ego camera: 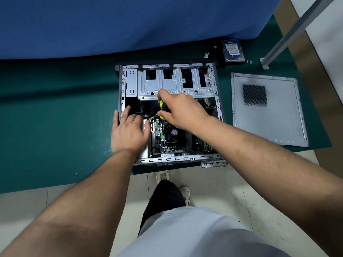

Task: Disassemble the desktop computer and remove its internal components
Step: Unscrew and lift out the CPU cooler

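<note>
Gripped in the right hand (182,110) was a screwdriver with a yellow and green handle (161,109), its fingers curled round the handle and its shaft angled down toward the green motherboard (168,145); the tip was hidden among yellow wires, so which fastener it met could not be told. The left hand (128,129) lay flat with straight fingers on a silvery metal box at the left side of the open grey steel desktop computer case (168,112), which lay on its side on the dark green mat of the surface (55,117).

Judging by the layout, the job was partly done. A grey perforated side panel (267,108) lay flat on the surface to the right of the case, apart from it. A blue-labelled hard drive (233,50) sat beyond the case's far right corner, with a few tiny screws (249,61) just beside it, and the silver drive cage (174,80) looked emptied. Still inside were the motherboard, the black square cooler fan (173,133) on it, and the box under the left hand.
</note>
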The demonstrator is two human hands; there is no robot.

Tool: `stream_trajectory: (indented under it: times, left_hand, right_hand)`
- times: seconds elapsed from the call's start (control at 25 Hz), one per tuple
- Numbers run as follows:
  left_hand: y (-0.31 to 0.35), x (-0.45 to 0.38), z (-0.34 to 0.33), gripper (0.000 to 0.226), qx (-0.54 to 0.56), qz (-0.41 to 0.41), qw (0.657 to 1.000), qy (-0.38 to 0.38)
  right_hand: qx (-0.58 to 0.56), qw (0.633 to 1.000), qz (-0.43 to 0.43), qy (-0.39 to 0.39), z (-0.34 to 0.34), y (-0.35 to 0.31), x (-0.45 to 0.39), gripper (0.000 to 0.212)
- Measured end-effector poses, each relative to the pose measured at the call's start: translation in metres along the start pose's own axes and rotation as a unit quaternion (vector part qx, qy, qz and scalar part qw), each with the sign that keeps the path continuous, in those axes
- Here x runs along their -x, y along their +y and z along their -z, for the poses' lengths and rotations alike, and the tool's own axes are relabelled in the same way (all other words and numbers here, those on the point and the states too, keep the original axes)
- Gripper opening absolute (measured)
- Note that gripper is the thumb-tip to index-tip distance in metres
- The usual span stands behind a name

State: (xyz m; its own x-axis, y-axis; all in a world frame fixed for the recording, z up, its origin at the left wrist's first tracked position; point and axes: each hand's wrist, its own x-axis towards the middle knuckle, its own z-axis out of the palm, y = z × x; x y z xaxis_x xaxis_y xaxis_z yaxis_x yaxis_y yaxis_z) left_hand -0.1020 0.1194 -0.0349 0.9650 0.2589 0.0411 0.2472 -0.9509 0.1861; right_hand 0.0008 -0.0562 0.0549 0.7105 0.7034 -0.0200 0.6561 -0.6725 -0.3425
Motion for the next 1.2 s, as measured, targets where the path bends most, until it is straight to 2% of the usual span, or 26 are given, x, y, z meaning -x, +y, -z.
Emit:
stream_trajectory:
  times: [0.16,0.24,0.36,0.44,0.52,0.6,0.68,0.76,0.8,0.84,0.92,1.04,1.12,1.2]
  left_hand:
    - [-0.001,0.000,0.000,0.046,-0.001,0.003,1.000,-0.003]
    - [-0.001,-0.001,0.001,0.047,-0.005,0.005,1.000,-0.006]
    - [0.000,-0.001,0.000,0.048,-0.003,0.004,1.000,-0.009]
    - [-0.001,-0.001,0.001,0.050,-0.002,0.001,1.000,-0.013]
    - [-0.001,0.000,0.003,0.051,0.001,-0.006,1.000,-0.017]
    - [-0.001,0.002,0.006,0.049,0.015,-0.017,1.000,-0.017]
    - [-0.005,0.005,0.009,0.048,0.038,-0.043,0.998,-0.010]
    - [-0.012,0.010,0.010,0.050,0.050,-0.109,0.993,-0.008]
    - [-0.017,0.015,0.010,0.052,0.047,-0.152,0.987,-0.012]
    - [-0.022,0.020,0.010,0.054,0.040,-0.191,0.981,-0.018]
    - [-0.032,0.029,0.010,0.056,0.035,-0.233,0.972,-0.029]
    - [-0.051,0.038,0.011,0.062,0.015,-0.269,0.962,-0.041]
    - [-0.057,0.039,0.012,0.064,0.006,-0.267,0.963,-0.040]
    - [-0.055,0.039,0.012,0.065,0.016,-0.249,0.968,-0.035]
  right_hand:
    - [0.176,0.984,-0.028,0.010,0.009,-0.017,-0.019,0.056]
    - [0.228,0.973,-0.032,0.000,0.012,-0.025,-0.026,0.054]
    - [0.214,0.971,0.032,-0.096,0.020,-0.024,-0.032,0.035]
    - [0.174,0.966,0.092,-0.167,0.033,-0.020,-0.032,0.032]
    - [0.167,0.959,0.111,-0.203,0.043,-0.019,-0.029,0.034]
    - [0.173,0.968,0.074,-0.166,0.039,-0.024,-0.024,0.040]
    - [0.220,0.971,-0.028,-0.091,0.028,-0.033,-0.018,0.053]
    - [0.282,0.952,-0.107,-0.045,0.020,-0.042,-0.019,0.059]
    - [0.292,0.948,-0.118,-0.047,0.019,-0.044,-0.021,0.057]
    - [0.286,0.950,-0.109,-0.067,0.020,-0.045,-0.022,0.052]
    - [0.253,0.957,-0.032,-0.138,0.024,-0.041,-0.025,0.043]
    - [0.241,0.939,0.085,-0.231,0.044,-0.033,-0.021,0.035]
    - [0.219,0.942,0.095,-0.235,0.052,-0.030,-0.019,0.038]
    - [0.205,0.963,0.021,-0.174,0.042,-0.032,-0.017,0.046]
